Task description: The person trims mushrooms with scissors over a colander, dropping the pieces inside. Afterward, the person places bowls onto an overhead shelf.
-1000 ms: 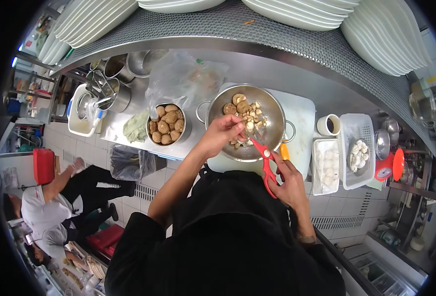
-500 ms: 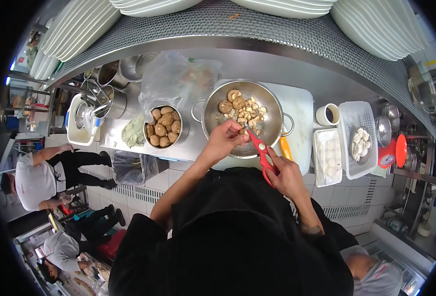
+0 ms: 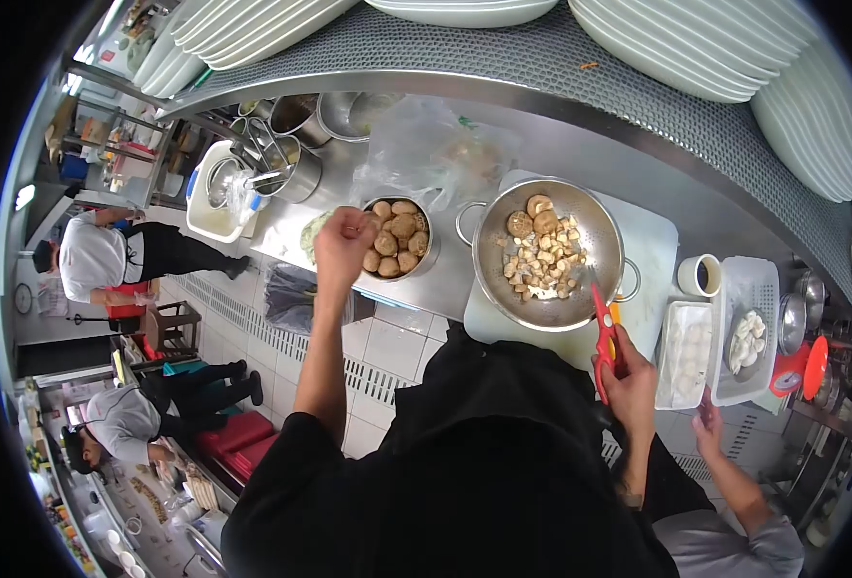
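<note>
My right hand (image 3: 628, 378) grips the red-handled scissors (image 3: 603, 332), their blades at the right inner side of a steel colander (image 3: 495, 275). Cut mushroom pieces (image 3: 545, 258) and a few whole mushrooms (image 3: 532, 218) lie in the colander. At the left rim of a steel pot (image 3: 433, 252) is my left hand (image 3: 342, 249), its fingers curled together; what they hold, if anything, I cannot make out. Brown whole mushrooms (image 3: 402, 227) fill that pot. A pale green bundle (image 3: 316, 234) sits partly behind my left hand.
The colander stands on a white cutting board (image 3: 652, 236). To the right are a cup of dark liquid (image 3: 702, 275), a white tray (image 3: 684, 356) and a white basket (image 3: 734, 380). A co-worker's hand (image 3: 707, 429) reaches near them. Plate stacks (image 3: 677, 48) line the shelf above.
My left hand has left the colander and moved left to the mushroom pot. The scissors have shifted to the colander's right side. A co-worker's hand has appeared at lower right. The view has turned.
</note>
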A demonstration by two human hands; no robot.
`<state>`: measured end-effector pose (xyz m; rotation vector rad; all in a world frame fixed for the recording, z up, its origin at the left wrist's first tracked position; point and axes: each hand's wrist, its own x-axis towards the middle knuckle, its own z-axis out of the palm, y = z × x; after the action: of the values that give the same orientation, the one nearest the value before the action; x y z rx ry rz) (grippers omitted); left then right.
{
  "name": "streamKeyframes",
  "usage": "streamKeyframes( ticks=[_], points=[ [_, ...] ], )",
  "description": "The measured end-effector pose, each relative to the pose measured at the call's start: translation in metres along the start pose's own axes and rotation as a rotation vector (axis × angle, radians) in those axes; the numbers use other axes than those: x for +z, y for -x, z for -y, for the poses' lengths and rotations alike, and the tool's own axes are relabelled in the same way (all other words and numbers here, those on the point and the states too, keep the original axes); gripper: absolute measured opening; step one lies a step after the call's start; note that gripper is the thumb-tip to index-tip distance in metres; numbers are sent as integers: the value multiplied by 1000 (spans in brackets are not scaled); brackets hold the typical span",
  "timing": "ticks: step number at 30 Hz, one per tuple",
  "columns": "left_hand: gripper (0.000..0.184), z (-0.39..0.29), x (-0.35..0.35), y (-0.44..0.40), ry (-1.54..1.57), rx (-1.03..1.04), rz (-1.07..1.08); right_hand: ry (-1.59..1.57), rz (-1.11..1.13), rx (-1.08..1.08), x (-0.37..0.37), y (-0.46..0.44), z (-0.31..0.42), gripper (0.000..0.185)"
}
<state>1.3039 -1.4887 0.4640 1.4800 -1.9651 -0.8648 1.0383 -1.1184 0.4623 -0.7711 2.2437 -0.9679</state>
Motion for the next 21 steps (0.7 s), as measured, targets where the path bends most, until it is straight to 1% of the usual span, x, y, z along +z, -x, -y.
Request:
streamKeyframes(
  ticks=[2, 3, 5, 6, 8, 9, 10, 12, 13, 14, 16, 19, 21],
  points=[
    [21, 13, -8, -3, -192, 94, -15, 102, -2, -47, -1, -1, 4, 63],
    [21, 17, -5, 1, -192, 93, -14, 103, 0, -46, -1, -1, 5, 63],
    [25, 21, 6, 17, -198, 143, 128, 154, -8, -116, 0, -2, 7, 60],
    [25, 20, 12, 26, -197, 140, 127, 156, -5, -117, 0, -3, 10, 60],
    [26, 18, 23, 38, -418, 102, 241, 133, 0, -105, 1, -3, 15, 60],
    [24, 22, 25, 37, -360, 36, 264, 135, -1, -100, 1, -3, 16, 60],
    [24, 24, 22, 33, -358, 37, 271, 126, 7, -91, 1, -2, 16, 62],
    [22, 25, 12, 27, -164, 204, 310, 122, 20, -80, 0, 1, 16, 63],
    [21, 9, 3, 27, -140, 184, 394, 129, 24, -71, 1, 1, 16, 63],
    [21, 14, 4, 26, -139, 178, 389, 135, 30, -63, 1, 1, 15, 62],
    [21, 26, 4, 22, -144, 445, 441, 150, 40, -62, 2, 0, 15, 62],
    [22, 31, 10, 19, -203, 470, 403, 156, 35, -66, 3, -2, 17, 61],
    [23, 40, 14, 16, -230, 472, 425, 156, 28, -68, 2, 1, 17, 61]
  ],
)
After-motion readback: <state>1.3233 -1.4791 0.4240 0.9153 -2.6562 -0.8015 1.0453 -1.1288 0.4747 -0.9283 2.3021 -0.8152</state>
